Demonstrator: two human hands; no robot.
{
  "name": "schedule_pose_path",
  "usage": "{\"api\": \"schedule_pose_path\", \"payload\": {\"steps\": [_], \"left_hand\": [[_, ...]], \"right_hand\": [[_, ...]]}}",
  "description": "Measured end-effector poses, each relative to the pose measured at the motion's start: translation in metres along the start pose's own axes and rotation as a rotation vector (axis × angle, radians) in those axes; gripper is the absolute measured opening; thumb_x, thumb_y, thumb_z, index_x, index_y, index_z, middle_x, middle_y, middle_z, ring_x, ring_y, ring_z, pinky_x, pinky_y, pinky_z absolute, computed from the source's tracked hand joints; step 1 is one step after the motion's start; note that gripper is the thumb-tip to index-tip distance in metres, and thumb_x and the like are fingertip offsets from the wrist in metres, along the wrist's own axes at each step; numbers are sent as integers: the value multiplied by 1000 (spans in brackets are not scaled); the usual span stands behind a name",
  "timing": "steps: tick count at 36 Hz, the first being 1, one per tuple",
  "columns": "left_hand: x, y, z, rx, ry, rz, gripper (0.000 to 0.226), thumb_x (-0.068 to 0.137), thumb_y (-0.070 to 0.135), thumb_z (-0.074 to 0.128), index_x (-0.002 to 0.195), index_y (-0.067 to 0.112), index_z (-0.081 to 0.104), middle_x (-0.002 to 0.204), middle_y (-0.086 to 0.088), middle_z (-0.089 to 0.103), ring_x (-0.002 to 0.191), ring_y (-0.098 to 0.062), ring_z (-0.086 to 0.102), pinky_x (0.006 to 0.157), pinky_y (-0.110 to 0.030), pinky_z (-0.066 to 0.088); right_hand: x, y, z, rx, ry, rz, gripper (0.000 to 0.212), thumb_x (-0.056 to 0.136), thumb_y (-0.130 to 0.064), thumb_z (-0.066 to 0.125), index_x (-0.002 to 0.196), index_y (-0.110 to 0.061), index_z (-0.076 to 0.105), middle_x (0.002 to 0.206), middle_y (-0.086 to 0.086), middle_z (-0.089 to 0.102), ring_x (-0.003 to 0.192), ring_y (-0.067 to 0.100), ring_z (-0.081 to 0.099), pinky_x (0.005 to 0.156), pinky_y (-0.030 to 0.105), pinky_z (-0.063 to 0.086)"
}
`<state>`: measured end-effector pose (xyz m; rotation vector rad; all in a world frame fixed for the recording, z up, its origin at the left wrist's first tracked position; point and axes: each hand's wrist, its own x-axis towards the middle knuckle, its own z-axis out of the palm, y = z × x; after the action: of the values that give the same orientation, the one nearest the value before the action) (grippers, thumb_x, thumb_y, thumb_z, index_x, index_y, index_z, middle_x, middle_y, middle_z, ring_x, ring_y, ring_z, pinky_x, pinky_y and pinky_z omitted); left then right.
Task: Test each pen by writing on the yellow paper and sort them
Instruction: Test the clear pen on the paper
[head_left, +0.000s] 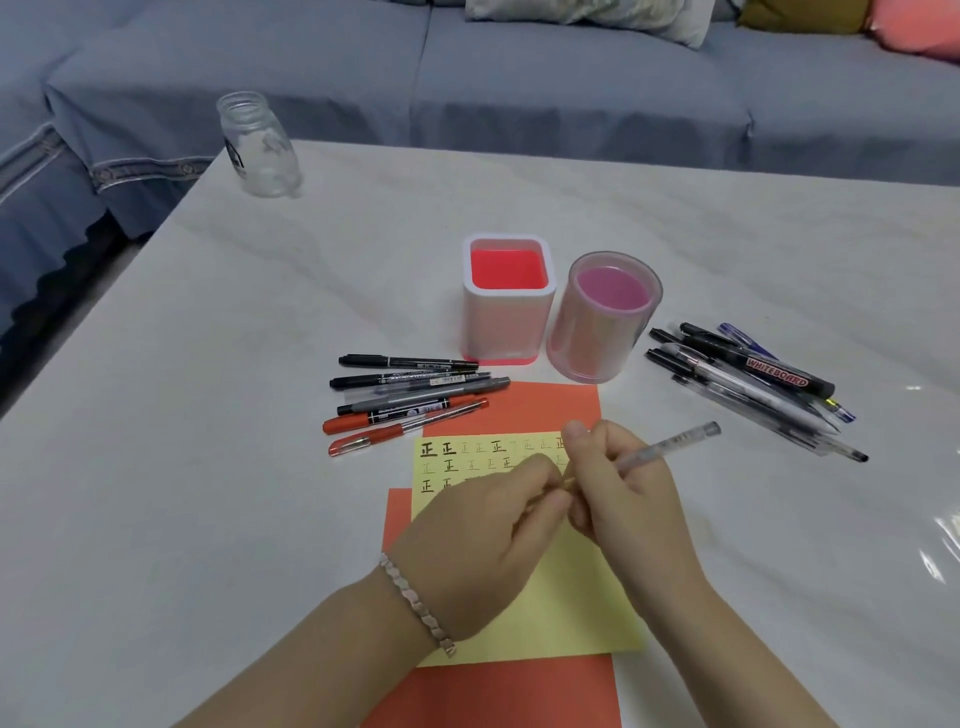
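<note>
Right hand (631, 501) and left hand (480, 543) curled round clear pen (675, 442)

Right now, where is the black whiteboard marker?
In the head view, the whiteboard marker lies on the table's right side, in the pile of pens just right of the round pink holder.

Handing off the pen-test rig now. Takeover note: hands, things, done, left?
Right hand grips a clear-barrelled pen; left hand pinches its front end, tip hidden.
Both hover over the yellow paper, whose top carries rows of test marks.
Black, grey and red pens lie left of the paper; a second pen pile lies right of the holders.
White square holder and pink round holder look empty.
Left: test the held pen, sort pens; which pile is tested I cannot tell.
</note>
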<state>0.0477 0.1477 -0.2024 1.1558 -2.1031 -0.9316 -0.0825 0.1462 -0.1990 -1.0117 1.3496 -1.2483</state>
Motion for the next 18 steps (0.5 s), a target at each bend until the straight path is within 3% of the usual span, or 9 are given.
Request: {"api": "schedule_pose_path", "payload": {"steps": [5,9,11,13,15,17,18], "left_hand": [[0,1,-6,-175,-35,-48,30,85,41,43,81,20,63,42,9,38,40,-6,34,44,-14,26],[-5,0,-9,-425,-168,-148,31,80,55,49,74,26,61,48,6,35,42,-6,27,44,-16,27],[-9,-5,-12,-308,-164,-200,31,86,56,46,72,30,53,46,12,37,42,-4,29,45,-17,27],[-10,-13,-16,-36,-86,-226,20,91,46,35,80,34,47,49,12,40,43,-3,35,46,-15,26],[-14,-30,-19,249,15,-266,14,97,32,32,92,31,46,65,16,47,60,1,46,56,-13,32],[-18,-53,-21,471,144,-239,21,96,24,40,92,19,60,79,4,56,76,-16,56,67,-25,42],[-21,-64,-21,547,196,-219,27,92,25,41,85,14,64,77,-2,57,73,-24,57,62,-33,44]], "right_hand": [[-4,-6,-1,22,-93,-68,37,82,-27,52,55,-13,32,38,-6,32,36,6,29,39,13,27],[-9,-12,-6,-22,-181,-122,35,73,-37,57,49,-22,36,38,-3,36,33,5,33,39,12,28],[-9,-11,-9,-2,-116,-125,36,76,-34,59,50,-22,38,36,-3,36,31,6,32,37,13,27],[-6,-7,-15,17,0,-116,34,81,-27,55,54,-17,38,35,-4,37,32,8,30,36,14,26],[-2,-1,-21,-14,100,-91,35,87,-23,57,59,-12,40,37,-5,40,34,8,33,37,15,29],[0,7,-27,-57,141,-46,29,93,-16,52,66,-7,49,39,-3,45,36,8,37,38,15,32],[-1,10,-29,-62,148,-22,26,94,-13,48,70,-5,54,40,-1,47,37,8,39,39,16,33]]}}
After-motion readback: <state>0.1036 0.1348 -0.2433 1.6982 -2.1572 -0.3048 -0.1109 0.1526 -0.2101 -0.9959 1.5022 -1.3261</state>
